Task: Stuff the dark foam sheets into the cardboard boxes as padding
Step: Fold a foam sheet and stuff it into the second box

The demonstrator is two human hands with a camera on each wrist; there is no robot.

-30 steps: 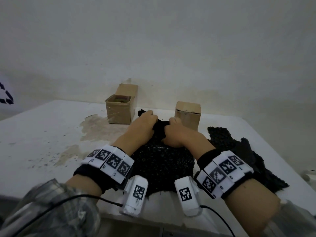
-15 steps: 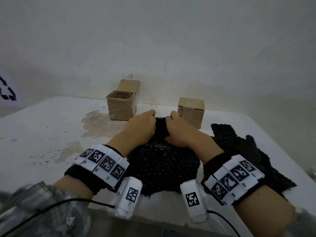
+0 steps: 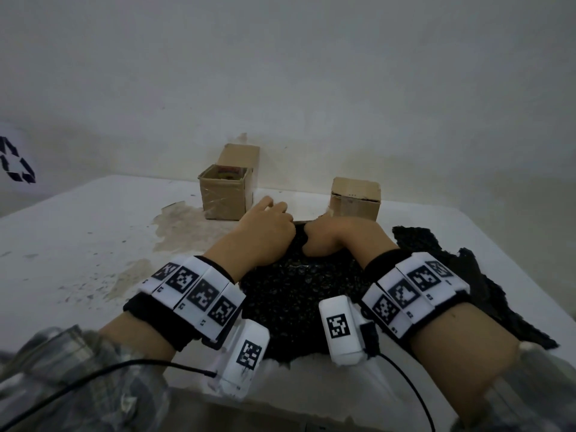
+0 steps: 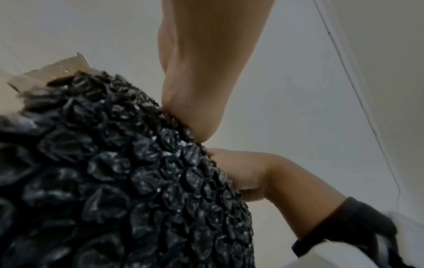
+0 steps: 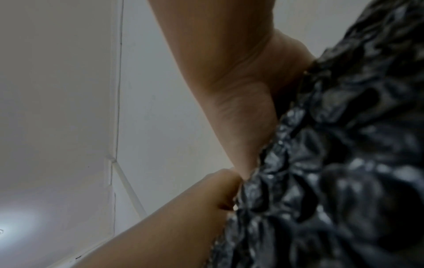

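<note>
A dark bubbled foam sheet lies on the white table in front of me. Both hands grip its bunched far edge side by side: my left hand with fingers curled over it, my right hand bent inward towards the left one. In the left wrist view the sheet bulges up under my left palm, and the right hand pinches its edge. The right wrist view has the sheet pressed against my right palm. An open cardboard box and a closed one stand behind the hands.
More dark foam sheets lie piled at the right of the table. A brownish stain marks the tabletop left of the hands. The wall rises just behind the boxes. The table's near edge runs under my wrists.
The hands have drawn closer together on the sheet's far edge. The right wrist has bent inward. The dark tip that stuck out beyond the left hand no longer shows.
</note>
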